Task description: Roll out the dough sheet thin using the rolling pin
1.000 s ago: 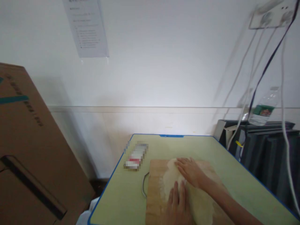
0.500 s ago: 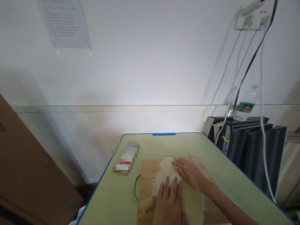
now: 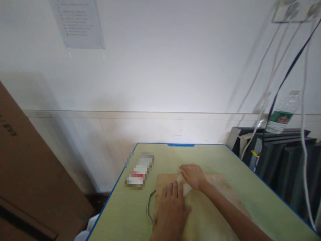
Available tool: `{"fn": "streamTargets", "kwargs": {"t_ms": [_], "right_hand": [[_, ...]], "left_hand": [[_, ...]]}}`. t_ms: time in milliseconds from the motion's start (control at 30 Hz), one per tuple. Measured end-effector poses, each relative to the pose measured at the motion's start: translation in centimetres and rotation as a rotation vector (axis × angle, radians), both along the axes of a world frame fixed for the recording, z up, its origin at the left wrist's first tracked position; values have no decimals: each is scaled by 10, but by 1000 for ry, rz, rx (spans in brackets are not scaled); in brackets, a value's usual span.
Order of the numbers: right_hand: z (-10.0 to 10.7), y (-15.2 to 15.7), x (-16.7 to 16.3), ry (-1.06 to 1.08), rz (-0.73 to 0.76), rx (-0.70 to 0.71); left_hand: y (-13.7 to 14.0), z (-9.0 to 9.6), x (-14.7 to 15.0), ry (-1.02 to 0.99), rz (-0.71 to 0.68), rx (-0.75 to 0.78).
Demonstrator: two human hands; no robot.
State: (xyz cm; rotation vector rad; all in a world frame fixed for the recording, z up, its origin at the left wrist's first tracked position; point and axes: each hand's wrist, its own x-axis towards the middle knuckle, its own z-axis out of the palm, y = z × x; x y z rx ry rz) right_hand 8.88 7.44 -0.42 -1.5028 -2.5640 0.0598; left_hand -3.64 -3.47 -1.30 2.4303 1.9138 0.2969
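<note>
A sheet of pale dough lies over a floured wooden board. My left hand rests palm down near the board's left side, fingers stretched forward. Farther off, my right hand reaches across the far edge of the board, its fingers extended to the left. A whitish patch of dough shows between the two hands. What lies beneath my palms is hidden, and I cannot make out any rolling pin there.
The board's metal handle curves out on the left. A blurred-out flat item lies on the green table. Dark folders bearing a plastic bottle stand at right, beneath hanging cables. A brown cardboard box is at left.
Both hands have moved forward across the board, the right one to its far edge. The pale wooden rod end by my left hand is now out of sight. The view has turned slightly left.
</note>
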Motion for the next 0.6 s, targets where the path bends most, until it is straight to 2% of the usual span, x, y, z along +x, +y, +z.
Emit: {"fn": "streamTargets", "kwargs": {"t_ms": [167,400,500,600], "right_hand": [[2,16,-16,-26,-25,-21],[-7,33,-26,-49,-97,-58],[-7,25,-21,-50,-123,-62],[-6,4,-11,-31,-120,-11]], "left_hand": [[16,16,-17,-58,-2,-41],[37,7,-32,-86,-41,-45],[40,7,-35,-86,-40,-22],[38,9,-34,-73,6,-12]]}}
